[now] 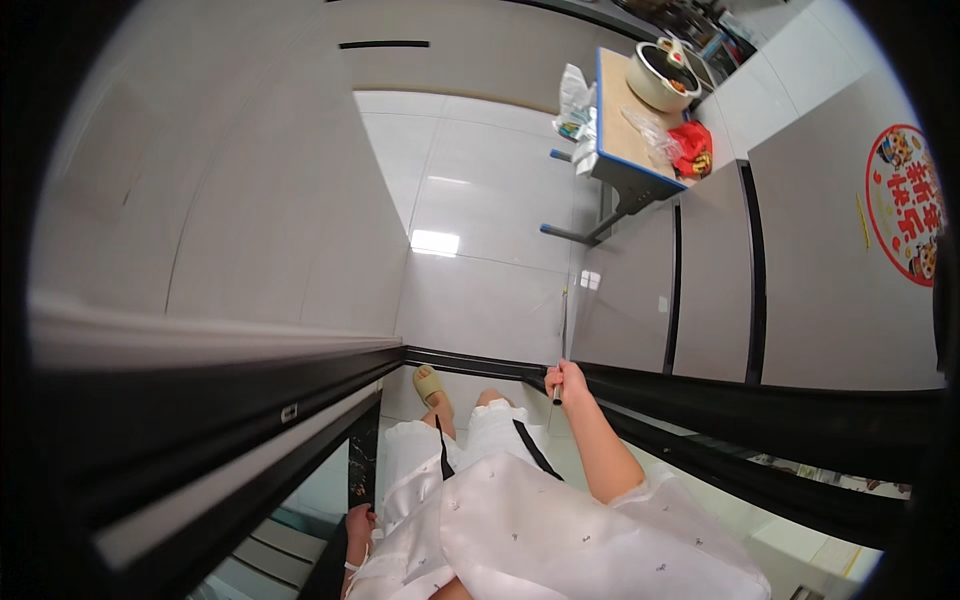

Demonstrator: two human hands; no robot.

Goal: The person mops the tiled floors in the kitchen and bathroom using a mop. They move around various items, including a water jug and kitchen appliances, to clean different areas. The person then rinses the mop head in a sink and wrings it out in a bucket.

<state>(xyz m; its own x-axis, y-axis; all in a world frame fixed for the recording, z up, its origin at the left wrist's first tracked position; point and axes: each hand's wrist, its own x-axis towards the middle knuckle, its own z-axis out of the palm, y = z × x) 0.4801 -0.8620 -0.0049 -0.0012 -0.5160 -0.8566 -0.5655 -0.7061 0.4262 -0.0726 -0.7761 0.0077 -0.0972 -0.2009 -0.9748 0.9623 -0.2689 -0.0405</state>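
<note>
My right hand (570, 381) is closed around a slim metal pole (565, 330). One end of the pole pokes out below my fist, and the far part reaches over the tiled floor beside the grey cabinet front (626, 300). Low at my left side, my left hand (360, 525) hangs near a black post with a marbled look (364, 457). Its fingers look curled, but whether anything is in them cannot be made out. Between my hands are my pale patterned top (525, 525) and white shorts (487, 427). One foot wears a yellow-green slipper (427, 384).
A black door track (472, 361) crosses the floor at my feet, with black door frames (225, 427) on both sides. Farther on, a small table (615, 124) bears a cream pot (660, 79), a clear bag and a red bag (691, 146). Its feet jut into the passage.
</note>
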